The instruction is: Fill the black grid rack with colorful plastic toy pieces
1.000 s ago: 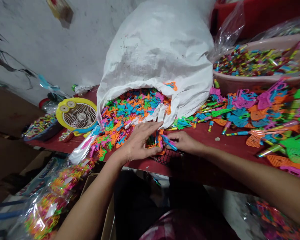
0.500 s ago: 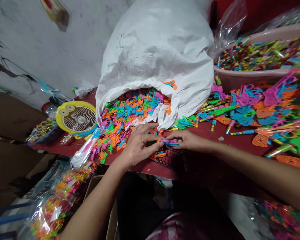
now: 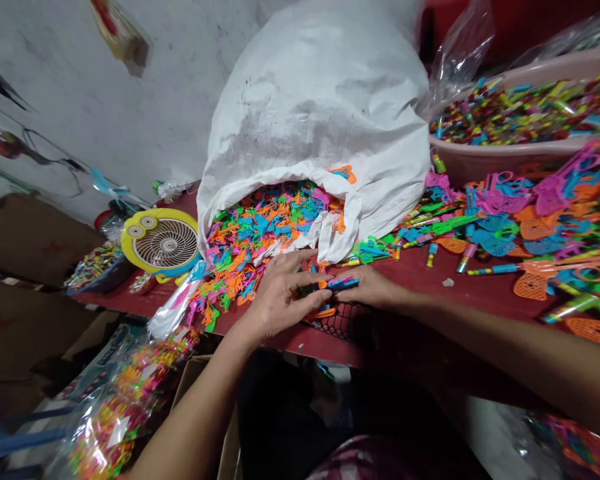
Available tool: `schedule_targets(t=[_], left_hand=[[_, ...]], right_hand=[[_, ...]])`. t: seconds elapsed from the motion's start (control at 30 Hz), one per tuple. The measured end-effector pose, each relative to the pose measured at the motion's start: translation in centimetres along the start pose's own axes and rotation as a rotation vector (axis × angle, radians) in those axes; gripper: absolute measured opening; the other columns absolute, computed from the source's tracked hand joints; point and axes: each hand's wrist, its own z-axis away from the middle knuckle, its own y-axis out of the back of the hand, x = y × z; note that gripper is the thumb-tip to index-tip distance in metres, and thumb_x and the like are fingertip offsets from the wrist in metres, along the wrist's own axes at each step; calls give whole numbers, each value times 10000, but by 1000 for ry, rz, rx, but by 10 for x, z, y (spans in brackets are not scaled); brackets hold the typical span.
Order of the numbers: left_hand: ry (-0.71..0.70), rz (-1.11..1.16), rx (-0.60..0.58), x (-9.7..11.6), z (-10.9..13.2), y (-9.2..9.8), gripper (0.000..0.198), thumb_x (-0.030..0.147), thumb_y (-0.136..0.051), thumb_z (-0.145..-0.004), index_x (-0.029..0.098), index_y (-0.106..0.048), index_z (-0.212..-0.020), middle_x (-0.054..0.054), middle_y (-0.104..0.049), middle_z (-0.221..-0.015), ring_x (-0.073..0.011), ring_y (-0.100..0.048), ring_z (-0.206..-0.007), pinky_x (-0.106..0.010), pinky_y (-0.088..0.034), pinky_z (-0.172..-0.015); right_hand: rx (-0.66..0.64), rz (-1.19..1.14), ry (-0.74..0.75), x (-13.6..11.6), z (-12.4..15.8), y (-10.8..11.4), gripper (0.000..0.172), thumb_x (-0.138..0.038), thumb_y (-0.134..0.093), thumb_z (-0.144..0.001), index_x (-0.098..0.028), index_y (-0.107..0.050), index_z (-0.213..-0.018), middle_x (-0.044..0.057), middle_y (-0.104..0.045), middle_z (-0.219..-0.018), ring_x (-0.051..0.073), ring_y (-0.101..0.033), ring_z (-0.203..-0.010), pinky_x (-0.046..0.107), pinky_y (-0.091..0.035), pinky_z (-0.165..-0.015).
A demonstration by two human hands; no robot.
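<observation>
Over the front edge of the red table, my left hand (image 3: 283, 297) reaches in with thumb and fingers curled around small coloured plastic toy pieces. Facing it, my right hand (image 3: 367, 287) pinches a little stack of flat blue and pink plastic toy pieces (image 3: 343, 283). The fingertips of both hands nearly meet at these pieces, and an orange bit shows by my left thumb. Just below is a black mesh basket (image 3: 341, 323) with some orange and blue pieces in it, partly hidden by the hands. Behind them a white sack (image 3: 320, 100) lies with its mouth open, spilling a heap of similar pieces (image 3: 260, 223).
On the right lie toy guns (image 3: 533, 283) and candy-filled tubes (image 3: 465, 257), before a pink tub (image 3: 460, 150) of small tubes. A yellow fan (image 3: 130, 250) stands left. Bagged toys (image 3: 105, 427) hang below the left table edge (image 3: 130, 303).
Both hands stay close together above the basket. The stack between the fingertips has tilted, and an orange bit now shows at my left thumb. The whole view has shifted slightly.
</observation>
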Motion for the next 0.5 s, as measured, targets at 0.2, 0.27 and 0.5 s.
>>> schedule_targets(t=[0.2, 0.27, 0.5], left_hand=[[-4, 4, 7, -1, -1, -1, 322, 420, -582, -915, 328, -661, -1213, -56, -527, -1411, -260, -478, -1295, -468, -381, -1061], [-8, 0, 4, -1, -1, -1, 301, 406, -571, -924, 328, -671, -1197, -53, -532, -1408, -253, -487, -1285, -464, -377, -1060], [-18, -10, 9, -2, -1, -1, 291, 421, -573, -920, 379, -665, -1193, -30, -530, -1409, -243, -480, -1289, -455, -370, -1064]], right_hand=[[-158, -7, -107, -4, -13, 17, 195, -314, -701, -666, -162, -718, -787, -27, -637, -671, 127, -541, -621, 240, -407, -604], [-188, -4, -138, -6, -15, 18, 206, -327, -682, -684, -157, -714, -795, -43, -595, -631, 117, -505, -593, 235, -378, -579], [-253, -7, -83, -18, -18, 19, 191, -325, -691, -684, -154, -696, -767, -40, -581, -694, 125, -497, -674, 240, -381, -625]])
